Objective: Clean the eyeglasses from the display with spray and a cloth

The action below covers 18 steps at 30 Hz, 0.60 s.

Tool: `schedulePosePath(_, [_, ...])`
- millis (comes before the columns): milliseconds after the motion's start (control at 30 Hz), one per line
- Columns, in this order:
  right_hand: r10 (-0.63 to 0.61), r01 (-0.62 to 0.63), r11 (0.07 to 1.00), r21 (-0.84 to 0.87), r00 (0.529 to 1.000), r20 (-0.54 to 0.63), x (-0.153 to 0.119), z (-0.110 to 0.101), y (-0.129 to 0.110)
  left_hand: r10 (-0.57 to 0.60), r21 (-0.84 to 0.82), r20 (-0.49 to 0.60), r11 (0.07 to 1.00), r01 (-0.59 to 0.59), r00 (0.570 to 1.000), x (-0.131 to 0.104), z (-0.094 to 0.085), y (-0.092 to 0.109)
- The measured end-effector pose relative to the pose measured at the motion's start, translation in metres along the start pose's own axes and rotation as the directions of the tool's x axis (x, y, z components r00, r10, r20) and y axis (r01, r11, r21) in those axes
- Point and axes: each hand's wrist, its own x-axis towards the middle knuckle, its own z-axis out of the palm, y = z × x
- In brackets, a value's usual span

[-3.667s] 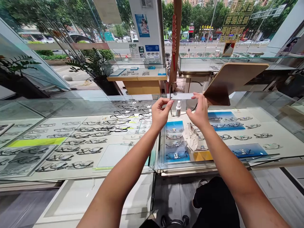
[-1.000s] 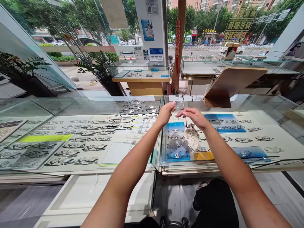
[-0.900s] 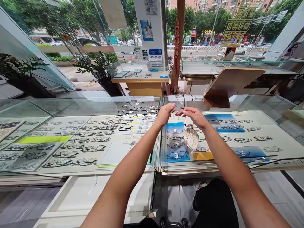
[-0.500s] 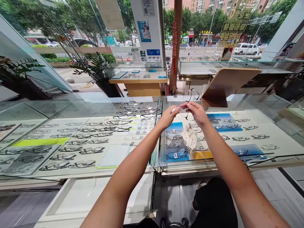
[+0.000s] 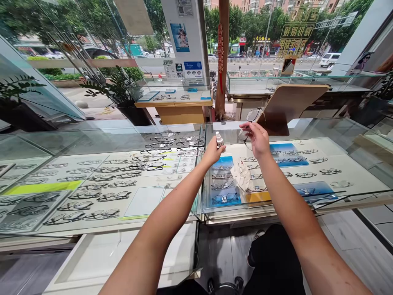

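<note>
A small white bottle stands upright in the closed fingers of my left hand, above the glass counter. To its right, my right hand pinches a pair of thin-framed glasses, tilted with one lens above the fingers and the other lens beside them. The two hands are apart. Below them, a crumpled pale cloth lies on the counter top, over the rows of displayed frames.
Glass display cases with rows of eyeglasses span left and right. A brown tilted board stands behind my right hand. An open white drawer juts out at lower left. Potted plants and a wooden trunk are beyond.
My hands have moved apart: the left lower and leftward with the bottle now upright and plain to see, the right slightly up with the glasses turned. The view has shifted a little.
</note>
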Motion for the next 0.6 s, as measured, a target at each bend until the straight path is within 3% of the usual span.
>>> schedulePosePath(267, [-0.004,0.004,1.0,0.005,1.0,0.005,0.0,0.002,-0.002,-0.022,-0.026,0.054,0.999,0.023,0.998,-0.002,0.001,-0.002])
schedulePosePath(300, [-0.006,0.006,1.0,0.011,1.0,0.006,0.0,0.002,-0.002,-0.004,-0.005,0.02,1.0,0.005,1.0,-0.004,0.0,0.002])
schedulePosePath(367, [-0.01,0.01,1.0,0.013,1.0,0.001,0.0,0.001,-0.003,0.073,0.079,-0.16,0.995,-0.061,0.984,-0.008,-0.004,0.017])
schedulePosePath(433, [-0.018,0.018,1.0,0.001,1.0,-0.013,0.001,-0.001,-0.004,0.176,0.192,-0.379,0.975,-0.109,0.909,-0.015,-0.011,0.04])
schedulePosePath(467, [-0.026,0.025,1.0,-0.006,0.999,-0.021,0.001,-0.002,-0.005,0.206,0.234,-0.423,0.965,-0.114,0.882,-0.02,-0.014,0.053])
schedulePosePath(500, [-0.032,0.032,0.999,-0.009,0.999,-0.031,0.002,-0.004,-0.005,0.221,0.263,-0.379,0.957,-0.125,0.898,-0.025,-0.017,0.068])
schedulePosePath(567, [-0.039,0.038,0.999,-0.015,0.998,-0.049,0.004,-0.005,-0.006,0.194,0.322,-0.019,0.93,-0.178,0.981,-0.039,-0.02,0.094])
schedulePosePath(600, [-0.04,0.039,0.999,-0.019,0.998,-0.054,0.004,-0.006,-0.006,0.128,0.367,0.189,0.91,-0.191,0.974,-0.047,-0.02,0.104])
